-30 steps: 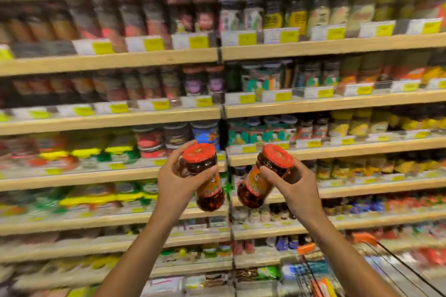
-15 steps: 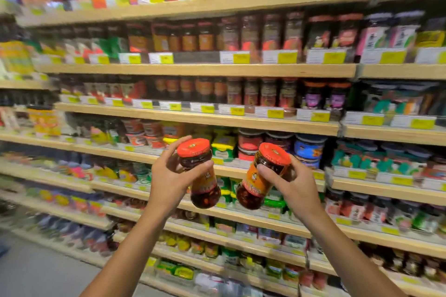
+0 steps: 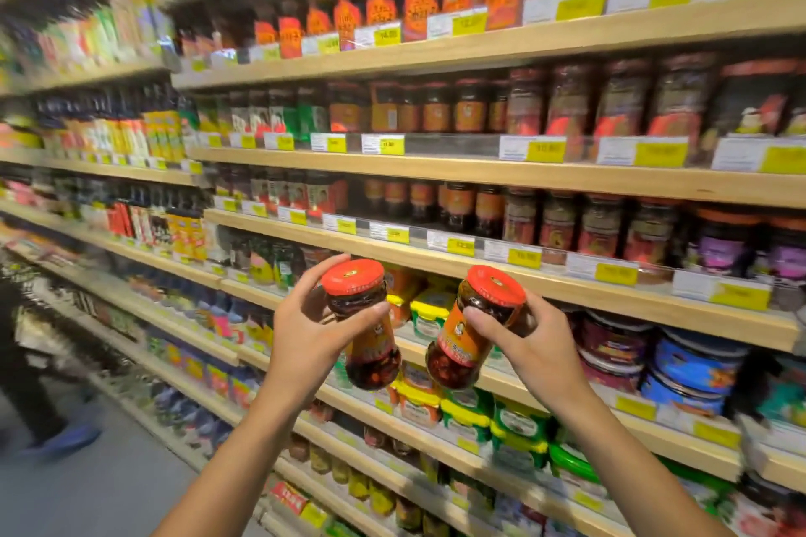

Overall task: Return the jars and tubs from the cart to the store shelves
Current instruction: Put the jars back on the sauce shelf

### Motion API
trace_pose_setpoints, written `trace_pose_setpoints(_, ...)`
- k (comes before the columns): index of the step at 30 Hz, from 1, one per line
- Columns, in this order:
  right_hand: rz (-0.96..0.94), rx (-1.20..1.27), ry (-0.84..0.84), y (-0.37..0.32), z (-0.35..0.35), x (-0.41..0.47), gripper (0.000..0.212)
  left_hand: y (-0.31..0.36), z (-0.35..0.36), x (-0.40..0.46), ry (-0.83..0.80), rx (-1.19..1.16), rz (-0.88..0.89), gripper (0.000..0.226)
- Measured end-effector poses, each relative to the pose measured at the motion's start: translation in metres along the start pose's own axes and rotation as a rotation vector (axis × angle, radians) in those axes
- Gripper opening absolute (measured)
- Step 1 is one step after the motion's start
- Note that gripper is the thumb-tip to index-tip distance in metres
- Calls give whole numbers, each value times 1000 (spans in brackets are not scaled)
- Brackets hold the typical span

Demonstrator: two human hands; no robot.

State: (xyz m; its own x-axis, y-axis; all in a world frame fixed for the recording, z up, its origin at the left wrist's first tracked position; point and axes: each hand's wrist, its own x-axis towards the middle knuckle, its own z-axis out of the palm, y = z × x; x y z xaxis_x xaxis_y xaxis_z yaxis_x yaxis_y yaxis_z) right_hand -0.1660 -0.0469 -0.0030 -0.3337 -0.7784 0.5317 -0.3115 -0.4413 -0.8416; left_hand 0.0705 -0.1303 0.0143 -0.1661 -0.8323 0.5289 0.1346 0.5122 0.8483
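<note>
Left hand [image 3: 312,334]: gripped the left chili-sauce jar [image 3: 365,325] by its neck, fingers curled round it, the jar nearly upright.
Right hand [image 3: 530,347]: gripped the right chili-sauce jar [image 3: 473,329] near its red lid, the jar tilted with its base toward the other.
Jars: held in the air, apart, before the store shelves [image 3: 479,177].
Shelves: stocked with jars, tubs and yellow price tags [image 3: 543,151].

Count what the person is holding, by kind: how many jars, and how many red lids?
Jars: 2, one in the left hand, one in the right hand
Red lids: 2
Total: 4
</note>
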Motion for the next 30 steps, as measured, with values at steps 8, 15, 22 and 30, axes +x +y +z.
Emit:
trace_pose_setpoints(8,-24,42,-29,9,11,64,40,-12,-3,56,26,67,72,67)
trace_pose_setpoints(15,-43,21,-26,16,37,91,40,-30,-17,107,-31,2,118,66)
trace_pose_setpoints(22,-83,-74,80,13,82,129,45,-47,-47,179,-208,-46,161,71)
trace_pose_setpoints(30,-125,-209,206,-11,125,161,55,-51,-77,246,-352,-109,212,76)
